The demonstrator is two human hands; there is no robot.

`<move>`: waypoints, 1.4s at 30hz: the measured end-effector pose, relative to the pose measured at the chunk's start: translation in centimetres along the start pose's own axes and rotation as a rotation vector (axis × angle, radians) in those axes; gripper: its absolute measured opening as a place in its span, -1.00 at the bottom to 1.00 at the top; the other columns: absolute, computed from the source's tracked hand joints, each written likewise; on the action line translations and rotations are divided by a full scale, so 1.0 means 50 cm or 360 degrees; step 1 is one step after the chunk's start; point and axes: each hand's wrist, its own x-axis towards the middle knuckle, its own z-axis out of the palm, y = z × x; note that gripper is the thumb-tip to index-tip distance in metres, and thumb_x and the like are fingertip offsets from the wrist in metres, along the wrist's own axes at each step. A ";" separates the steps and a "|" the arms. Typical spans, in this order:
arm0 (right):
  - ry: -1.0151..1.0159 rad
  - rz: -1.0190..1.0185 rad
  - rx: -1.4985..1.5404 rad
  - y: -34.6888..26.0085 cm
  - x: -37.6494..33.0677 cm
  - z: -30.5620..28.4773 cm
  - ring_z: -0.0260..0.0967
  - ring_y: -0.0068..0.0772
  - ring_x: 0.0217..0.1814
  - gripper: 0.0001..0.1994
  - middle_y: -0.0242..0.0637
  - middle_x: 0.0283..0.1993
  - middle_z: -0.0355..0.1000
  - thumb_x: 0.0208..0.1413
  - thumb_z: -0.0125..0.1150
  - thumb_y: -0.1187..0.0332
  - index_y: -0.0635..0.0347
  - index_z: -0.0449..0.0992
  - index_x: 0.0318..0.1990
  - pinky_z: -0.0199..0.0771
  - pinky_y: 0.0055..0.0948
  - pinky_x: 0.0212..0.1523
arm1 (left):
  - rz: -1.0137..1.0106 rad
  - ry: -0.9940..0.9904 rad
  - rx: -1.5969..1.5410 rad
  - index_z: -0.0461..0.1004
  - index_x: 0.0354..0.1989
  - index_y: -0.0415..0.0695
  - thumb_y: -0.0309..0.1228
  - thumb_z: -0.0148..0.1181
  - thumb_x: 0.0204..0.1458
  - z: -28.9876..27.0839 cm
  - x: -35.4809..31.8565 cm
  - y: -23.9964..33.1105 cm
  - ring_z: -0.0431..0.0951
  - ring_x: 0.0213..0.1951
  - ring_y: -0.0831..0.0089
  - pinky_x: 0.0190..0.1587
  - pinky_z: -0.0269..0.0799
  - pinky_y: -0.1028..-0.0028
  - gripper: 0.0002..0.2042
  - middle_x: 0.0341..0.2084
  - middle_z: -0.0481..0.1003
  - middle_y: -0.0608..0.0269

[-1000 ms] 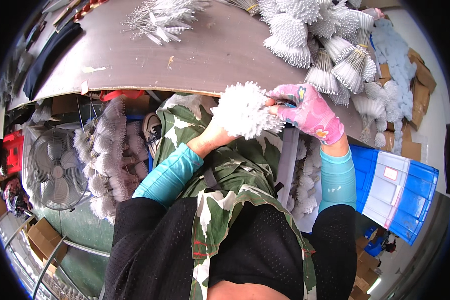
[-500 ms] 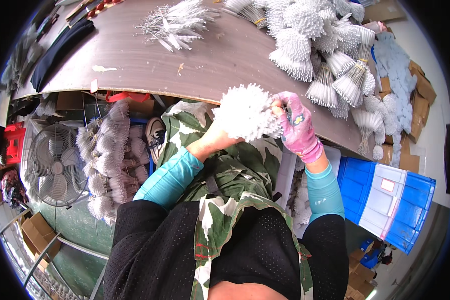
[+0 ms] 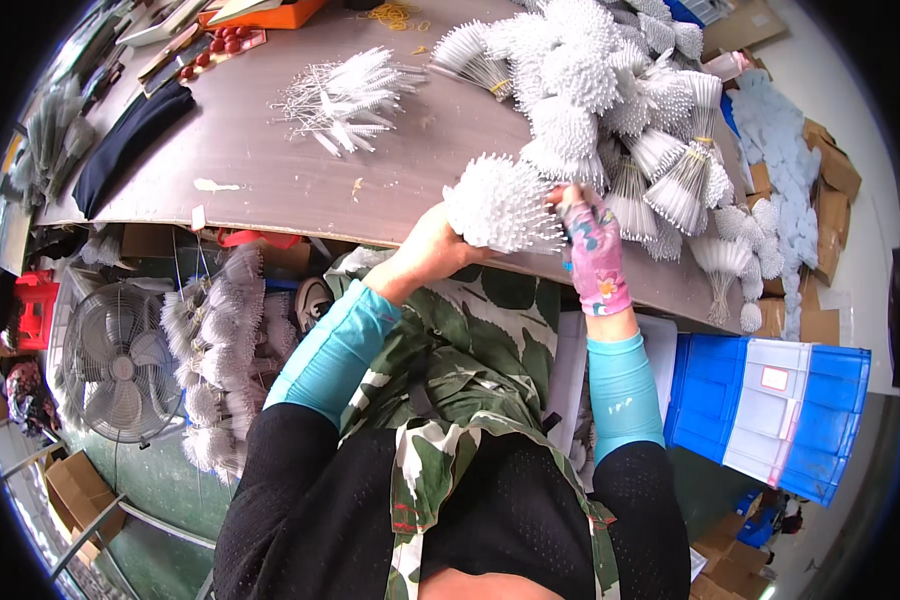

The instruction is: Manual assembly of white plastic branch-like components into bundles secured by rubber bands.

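One white bundle | left fingers wrapped on its lower left | right fingers curled at right edge, hold unclear

left hand plus right hand: two | held white bunch: one | loose white pile: one | fan: one | dark cloth: one | heaped white bunches: over half a dozen, too tangled for me to count

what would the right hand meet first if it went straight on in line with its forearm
Past the right hand, the nearest white bundle on the table looks first in line, though depth is hard to judge; the held bundle is just left.
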 end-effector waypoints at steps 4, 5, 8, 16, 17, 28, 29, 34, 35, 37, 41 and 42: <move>0.0410 -0.0450 0.0299 0.046 0.014 0.056 0.31 -0.68 -0.28 -0.65 -0.47 -0.27 0.44 0.26 -0.05 0.07 0.16 0.51 -0.20 0.26 -0.68 -0.29 | -0.0067 -0.0088 -0.0079 0.42 -0.01 -0.18 -0.49 0.35 -0.21 -0.001 0.007 0.002 0.47 -0.05 0.34 0.06 0.31 0.38 -0.52 -0.11 0.50 0.15; 0.0395 -0.0405 0.0442 0.055 0.014 0.062 0.33 -0.67 -0.24 -0.64 -0.44 -0.25 0.45 0.26 -0.07 0.06 0.17 0.52 -0.21 0.28 -0.66 -0.28 | -0.0048 -0.0098 -0.0091 0.41 -0.01 -0.18 -0.49 0.35 -0.21 -0.001 0.009 -0.001 0.47 -0.05 0.34 0.06 0.31 0.39 -0.51 -0.10 0.49 0.14; 0.0345 -0.0250 0.0744 0.051 0.005 0.069 0.35 -0.66 -0.20 -0.59 -0.39 -0.18 0.45 0.25 -0.08 0.01 0.19 0.49 -0.14 0.30 -0.67 -0.31 | -0.0032 -0.0067 -0.0136 0.40 0.01 -0.19 -0.48 0.37 -0.21 0.007 0.005 -0.005 0.46 -0.04 0.36 0.07 0.31 0.40 -0.49 -0.09 0.48 0.14; -0.0909 -0.0229 0.0784 0.077 -0.060 -0.049 0.38 -0.50 -0.04 -0.27 -0.19 0.16 0.30 0.09 0.09 -0.09 0.21 0.10 0.28 0.36 -0.71 -0.40 | -0.0259 -0.0127 -0.0671 0.29 0.12 -0.23 -0.47 0.47 -0.25 0.039 -0.057 0.017 0.35 0.06 0.44 0.14 0.23 0.37 -0.32 -0.01 0.42 0.23; -0.0716 -0.0274 0.0609 0.128 -0.070 -0.057 0.25 -0.39 0.12 -0.25 -0.19 0.20 0.25 -0.03 0.25 0.15 0.21 0.07 0.29 0.22 -0.51 -0.05 | -0.0271 -0.0162 -0.0801 0.30 0.12 -0.22 -0.46 0.46 -0.24 0.053 -0.061 0.019 0.34 0.05 0.43 0.14 0.24 0.38 -0.34 -0.02 0.42 0.23; 0.0037 -0.0019 0.0570 0.150 -0.170 0.098 0.31 -0.40 0.10 -0.24 -0.25 0.07 0.32 -0.18 0.40 0.51 0.26 0.11 0.22 0.31 -0.39 0.13 | -0.0544 0.0060 -0.0754 0.36 0.04 -0.22 -0.51 0.36 -0.19 0.088 -0.161 -0.044 0.41 -0.02 0.42 0.07 0.29 0.38 -0.47 -0.09 0.44 0.25; 0.0042 -0.0112 0.0418 0.151 -0.174 0.110 0.30 -0.40 0.10 -0.22 -0.25 0.06 0.32 -0.21 0.42 0.51 0.27 0.11 0.22 0.31 -0.39 0.14 | -0.0349 0.0051 -0.0468 0.38 -0.01 -0.23 -0.54 0.27 -0.18 0.092 -0.157 -0.027 0.43 -0.03 0.39 0.04 0.34 0.36 -0.54 -0.11 0.46 0.21; -0.0014 -0.0126 0.0116 0.131 -0.203 0.124 0.21 -0.35 0.20 -0.08 -0.20 0.17 0.21 -0.29 0.47 0.49 0.30 0.01 0.28 0.21 -0.39 0.22 | -0.0060 0.0212 0.0038 0.50 -0.12 -0.13 -0.42 0.19 -0.11 0.118 -0.170 -0.114 0.48 -0.06 0.26 0.05 0.33 0.36 -0.69 -0.18 0.52 0.15; -0.0053 -0.0153 0.0148 0.148 -0.208 0.119 0.18 -0.33 0.23 -0.03 -0.19 0.23 0.13 -0.30 0.47 0.47 0.30 -0.04 0.30 0.20 -0.39 0.22 | 0.0050 0.0188 0.0332 0.50 -0.10 -0.12 -0.37 0.20 -0.11 0.118 -0.173 -0.129 0.47 -0.05 0.24 0.07 0.32 0.33 -0.67 -0.17 0.52 0.15; -0.0098 -0.0220 0.0000 0.158 -0.209 0.108 0.16 -0.32 0.24 -0.02 -0.20 0.24 0.12 -0.30 0.47 0.48 0.30 -0.05 0.31 0.19 -0.38 0.24 | 0.0278 0.0106 0.0705 0.48 -0.03 -0.08 -0.28 0.19 -0.07 0.112 -0.169 -0.150 0.43 0.01 0.20 0.13 0.26 0.27 -0.62 -0.07 0.48 0.13; -0.0247 -0.0112 -0.0007 0.155 -0.214 0.074 0.13 -0.32 0.27 0.03 -0.18 0.30 0.08 -0.30 0.48 0.50 0.27 -0.10 0.34 0.22 -0.45 0.13 | 0.0350 0.0018 0.1012 0.40 0.07 -0.10 -0.31 0.10 0.02 0.116 -0.163 -0.166 0.38 0.08 0.22 0.17 0.21 0.29 -0.60 0.04 0.40 0.12; -0.0299 0.0001 0.0105 0.148 -0.214 0.065 0.13 -0.33 0.27 0.04 -0.16 0.32 0.06 -0.30 0.48 0.50 0.26 -0.12 0.36 0.24 -0.49 0.08 | 0.0343 0.0016 0.1006 0.40 0.07 -0.10 -0.31 0.10 0.02 0.118 -0.167 -0.180 0.38 0.08 0.22 0.17 0.21 0.29 -0.60 0.04 0.40 0.12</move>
